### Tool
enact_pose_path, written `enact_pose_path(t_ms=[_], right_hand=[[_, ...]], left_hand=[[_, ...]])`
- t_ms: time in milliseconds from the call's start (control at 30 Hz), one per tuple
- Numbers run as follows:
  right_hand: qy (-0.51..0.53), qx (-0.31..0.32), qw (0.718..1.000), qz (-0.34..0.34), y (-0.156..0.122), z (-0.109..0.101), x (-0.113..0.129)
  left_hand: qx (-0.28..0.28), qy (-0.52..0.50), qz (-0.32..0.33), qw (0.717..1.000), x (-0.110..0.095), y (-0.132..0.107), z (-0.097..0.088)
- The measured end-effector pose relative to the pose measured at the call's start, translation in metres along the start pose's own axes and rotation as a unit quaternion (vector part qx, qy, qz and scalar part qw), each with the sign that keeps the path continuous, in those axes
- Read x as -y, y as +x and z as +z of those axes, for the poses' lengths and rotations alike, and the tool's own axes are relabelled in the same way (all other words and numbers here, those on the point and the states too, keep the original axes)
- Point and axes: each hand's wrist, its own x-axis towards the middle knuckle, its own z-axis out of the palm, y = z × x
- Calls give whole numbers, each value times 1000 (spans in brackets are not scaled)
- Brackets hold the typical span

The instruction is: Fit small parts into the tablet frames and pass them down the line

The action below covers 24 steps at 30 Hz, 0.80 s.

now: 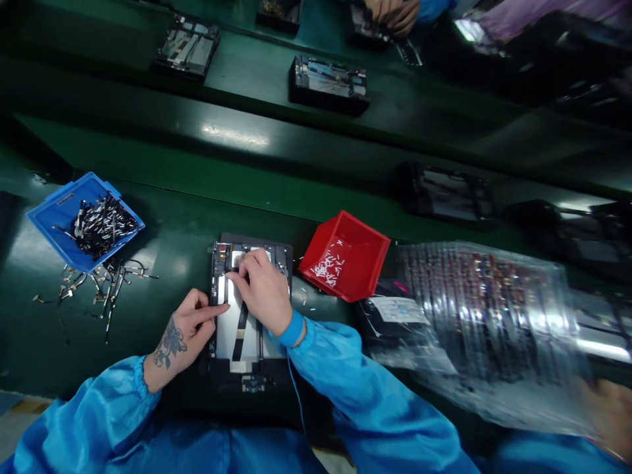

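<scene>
The left hand (190,331) lay open, forefinger extended across the opened tablet housing (254,239) on the green counter (197,191). The right hand (261,293) curved over the housing's upper end, fingertips low and close, which suited fine work; whether that grip held anything, I cannot tell.

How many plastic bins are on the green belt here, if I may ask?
2. A blue bin of wires lies beyond the left hand; a red bin of small white pieces lies beside the right hand.
</scene>
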Motion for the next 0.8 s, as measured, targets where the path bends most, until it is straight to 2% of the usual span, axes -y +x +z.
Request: enact_pose_path(t_ms=[100, 167, 233, 300, 367, 467, 533, 600, 667, 733, 800], right_hand=[[-13, 3, 1000, -25, 10, -2, 0], [5, -9, 999, -47, 12, -10, -2], [60, -59, 995, -56, 5, -27, -9], [133, -140, 980, -39, -18, -49, -22], [182, -219, 958, 29, -58, -71, -41], [159, -307, 908, 235, -135, -89, -80], [117, -336, 861, 364, -179, -89, -109], [50, -305, 838, 449, -205, -80, -139], [-12, -265, 860, 437, -212, -69, -165], [-65, -241, 895, 370, -205, -59, -187], [-105, -219, 918, 315, -192, -54, -202]], left_hand=[[-4, 47, 14, 999, -1, -4, -1], [-18, 129, 47, 990, -5, -14, 1], [-9, 228, 118, 966, -11, -30, 7], [33, 314, 190, 929, -15, -46, 17], [76, 382, 220, 894, -16, -58, 29], [107, 456, 204, 859, -11, -57, 41], [111, 493, 176, 845, -8, -40, 41], [97, 525, 145, 833, -8, -11, 35], [73, 548, 134, 823, -11, 28, 24], [61, 566, 144, 809, -14, 73, 12], [73, 577, 164, 797, -17, 117, 2]])
